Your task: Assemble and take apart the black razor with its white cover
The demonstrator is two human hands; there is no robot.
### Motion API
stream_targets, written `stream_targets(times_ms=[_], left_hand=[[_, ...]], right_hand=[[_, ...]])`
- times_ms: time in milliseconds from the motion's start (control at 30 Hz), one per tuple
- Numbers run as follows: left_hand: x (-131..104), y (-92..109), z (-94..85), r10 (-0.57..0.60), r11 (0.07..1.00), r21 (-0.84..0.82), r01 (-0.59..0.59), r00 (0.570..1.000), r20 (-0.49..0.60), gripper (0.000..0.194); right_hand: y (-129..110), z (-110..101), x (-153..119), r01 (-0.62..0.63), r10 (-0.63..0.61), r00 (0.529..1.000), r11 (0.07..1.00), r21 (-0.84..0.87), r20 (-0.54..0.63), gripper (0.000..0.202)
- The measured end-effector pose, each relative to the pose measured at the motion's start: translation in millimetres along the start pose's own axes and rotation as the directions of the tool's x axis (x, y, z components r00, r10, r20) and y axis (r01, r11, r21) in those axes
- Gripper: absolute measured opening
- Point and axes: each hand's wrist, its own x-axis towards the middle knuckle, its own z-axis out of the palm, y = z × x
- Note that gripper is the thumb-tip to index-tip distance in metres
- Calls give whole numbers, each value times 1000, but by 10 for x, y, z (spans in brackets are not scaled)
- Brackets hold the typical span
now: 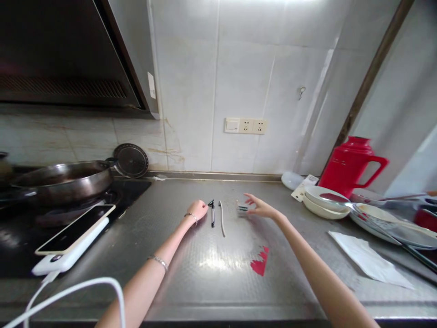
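the person's left hand (198,210) is curled nearly into a fist at the back end of a thin black item (213,217); can't tell if the fingertips pinch it or just sit beside it. the right hand (261,208) is spread, thumb & fingers well apart, around a couple of tiny dark green bits (242,208); contact there is unclear too. nothing looks lifted off the tabletop (211,287), afaict.

step in hand, prob: arranging or picking up small bits, w/ the left hand on the black item & the right hand on the green bits. btwn them lies a pale cord (222,219), just right of the black item, running approx back to front & apart from both hands. all 3 lie in the middle stretch of the tabletop, closer to its back edge by the wall than to its front edge.

next move, at a guess, calls for a fine fingertip grip: right thumb & fingers would need to close on v. small, flat bits w/o nudging the cord, while the left hand keeps the black item steady.

also: a torn red scrap (260,261) nearer the front edge, clear of both hands; a white paper sheet (370,258) & stacked bowls (324,212) toward the tabletop's right end; a phone (77,230) by the cooktop (131,193) at its left edge.
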Motion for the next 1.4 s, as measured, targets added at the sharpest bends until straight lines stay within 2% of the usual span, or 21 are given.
stream_targets(times_ms=[133, 300, 667, 800, 900, 967, 1033, 1167, 1267, 1400], left_hand=[[-14, 10, -10, 7, 1000, 10, -7, 1000, 5, 31], [-38, 36, -32, -1, 1000, 23, 1, 1000, 14, 31], [-57, 67, -23, -26, 999, 41, 25, 999, 22, 31], [-57, 42, -34, -68, 995, 63, 71, 997, -43, 34], [-65, -14, -89, -86, 988, 115, 108, 980, -178, 33], [-72, -66, -127, -46, 979, 181, 95, 964, -260, 30], [-74, -126, -143, -15, 964, 251, 90, 958, -287, 33], [-49, -247, -91, -65, 934, 328, 142, 970, -234, 49], [-11, -320, -30, -133, 923, 335, 192, 972, -192, 61], [31, -376, 12, -226, 930, 282, 237, 971, -71, 62]], right_hand=[[-155, 245, 192, 12, -13, 1000, 998, 54, 17, 82], [-167, 419, 259, -12, 8, 999, 995, 96, 44, 81], [-86, 542, 252, 30, -30, 1000, 994, 102, -7, 84], [-36, 524, 264, 28, -24, 999, 993, 113, -37, 81], [31, 441, 230, 14, -11, 985, 1000, 16, -174, 61], [94, 381, 178, -22, -14, 969, 989, -143, -248, 48], [159, 347, 115, -75, -9, 965, 949, -306, -263, 42], [240, 362, 35, -186, 81, 968, 865, -465, -237, 40], [246, 385, 36, -216, 120, 968, 842, -495, -219, 40], [229, 383, 48, -227, 127, 966, 837, -498, -227, 41]])
